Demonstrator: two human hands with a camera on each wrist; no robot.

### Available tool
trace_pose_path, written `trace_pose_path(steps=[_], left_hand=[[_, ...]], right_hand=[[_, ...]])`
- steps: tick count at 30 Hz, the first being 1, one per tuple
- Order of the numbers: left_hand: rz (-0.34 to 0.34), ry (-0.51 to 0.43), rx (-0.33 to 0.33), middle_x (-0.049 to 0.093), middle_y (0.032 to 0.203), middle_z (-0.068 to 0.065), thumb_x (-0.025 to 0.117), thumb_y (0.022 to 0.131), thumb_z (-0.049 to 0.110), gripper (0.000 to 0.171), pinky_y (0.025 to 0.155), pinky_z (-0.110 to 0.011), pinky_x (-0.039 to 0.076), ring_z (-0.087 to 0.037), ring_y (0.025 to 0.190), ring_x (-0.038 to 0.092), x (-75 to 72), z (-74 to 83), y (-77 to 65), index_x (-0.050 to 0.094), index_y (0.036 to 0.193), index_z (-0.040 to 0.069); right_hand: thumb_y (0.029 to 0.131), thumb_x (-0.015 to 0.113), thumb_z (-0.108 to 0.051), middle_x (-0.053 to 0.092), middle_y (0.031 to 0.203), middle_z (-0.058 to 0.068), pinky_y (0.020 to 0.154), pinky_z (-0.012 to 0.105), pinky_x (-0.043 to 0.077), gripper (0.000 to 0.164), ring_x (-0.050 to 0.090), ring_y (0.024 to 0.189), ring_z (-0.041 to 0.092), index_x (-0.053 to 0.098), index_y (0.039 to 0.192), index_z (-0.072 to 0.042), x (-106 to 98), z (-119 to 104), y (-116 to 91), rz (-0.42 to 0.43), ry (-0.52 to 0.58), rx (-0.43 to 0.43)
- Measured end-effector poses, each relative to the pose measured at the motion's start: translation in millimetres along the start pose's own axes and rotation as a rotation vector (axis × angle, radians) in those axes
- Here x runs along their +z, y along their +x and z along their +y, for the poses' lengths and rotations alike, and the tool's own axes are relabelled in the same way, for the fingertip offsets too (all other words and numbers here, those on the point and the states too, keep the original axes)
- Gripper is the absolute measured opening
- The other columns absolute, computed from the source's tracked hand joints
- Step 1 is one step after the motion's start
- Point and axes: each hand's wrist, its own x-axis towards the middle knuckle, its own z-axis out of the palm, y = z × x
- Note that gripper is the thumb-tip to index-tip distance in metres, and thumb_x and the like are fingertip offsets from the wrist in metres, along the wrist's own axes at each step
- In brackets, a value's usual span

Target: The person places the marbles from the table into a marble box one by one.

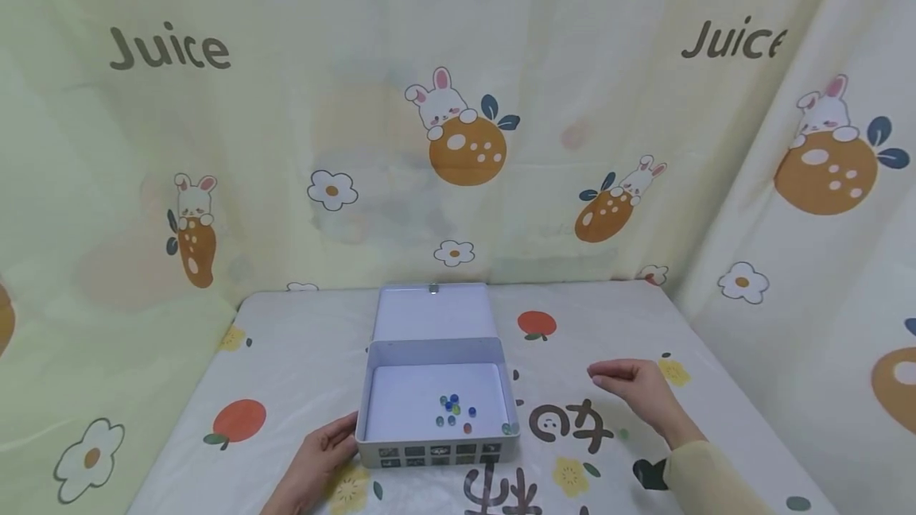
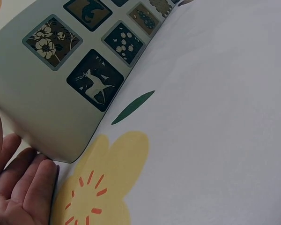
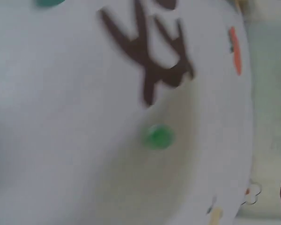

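A pale metal box stands with its hinged lid laid back. Several small glass marbles, blue, green, clear and one orange, lie in its front right part. My left hand rests at the box's left side near the front corner. In the left wrist view its loosely bent fingers lie beside the picture-covered front wall. My right hand is held over the table right of the box, thumb close to the fingertips; I cannot tell whether they pinch anything. A green marble lies on the cloth below it.
The table carries a white cloth printed with fruit, flowers and dark lettering. A patterned curtain hangs behind the table, and more curtain hangs along the right side.
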Motion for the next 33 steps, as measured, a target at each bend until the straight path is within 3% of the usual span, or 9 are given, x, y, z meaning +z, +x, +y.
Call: trace_pose_path(steps=[7, 13, 23, 33], left_hand=[[-0.002, 0.002, 0.005, 0.043, 0.144, -0.018, 0.064, 0.091, 0.025, 0.06, 0.099, -0.039, 0.048, -0.033, 0.132, 0.042, 0.8, -1.9, 0.8, 0.042, 0.142, 0.002], [-0.005, 0.001, 0.012, 0.043, 0.144, -0.018, 0.065, 0.09, 0.028, 0.063, 0.099, -0.037, 0.048, -0.033, 0.132, 0.042, -0.1, -3.3, 1.8, 0.042, 0.142, 0.002], [-0.019, -0.01, 0.016, 0.043, 0.144, -0.019, 0.066, 0.088, 0.028, 0.064, 0.098, -0.035, 0.048, -0.032, 0.132, 0.042, 0.0, -3.1, 1.4, 0.041, 0.142, 0.002], [-0.008, 0.005, 0.018, 0.043, 0.145, -0.018, 0.065, 0.09, 0.027, 0.061, 0.098, -0.037, 0.049, -0.032, 0.132, 0.042, 1.1, -0.9, 0.8, 0.042, 0.142, 0.003]], right_hand=[[0.083, 0.073, -0.019, 0.071, 0.106, 0.007, 0.082, 0.028, 0.057, 0.03, 0.066, 0.098, 0.015, 0.07, 0.109, -0.005, -0.5, 43.1, -19.1, 0.023, -0.05, 0.101], [0.079, 0.076, -0.013, 0.073, 0.1, 0.007, 0.077, 0.026, 0.057, 0.025, 0.068, 0.093, 0.015, 0.073, 0.103, -0.006, -1.3, 66.9, -29.8, 0.061, -0.081, 0.166], [0.076, 0.078, -0.015, 0.072, 0.099, 0.007, 0.084, 0.043, 0.055, 0.027, 0.065, 0.099, 0.026, 0.073, 0.102, -0.009, 0.9, 73.2, -33.8, 0.074, -0.127, 0.249], [0.076, 0.077, -0.011, 0.072, 0.096, 0.006, 0.079, 0.042, 0.056, 0.022, 0.067, 0.093, 0.025, 0.073, 0.098, -0.009, 5.7, 77.5, -31.5, 0.081, -0.207, 0.254]])
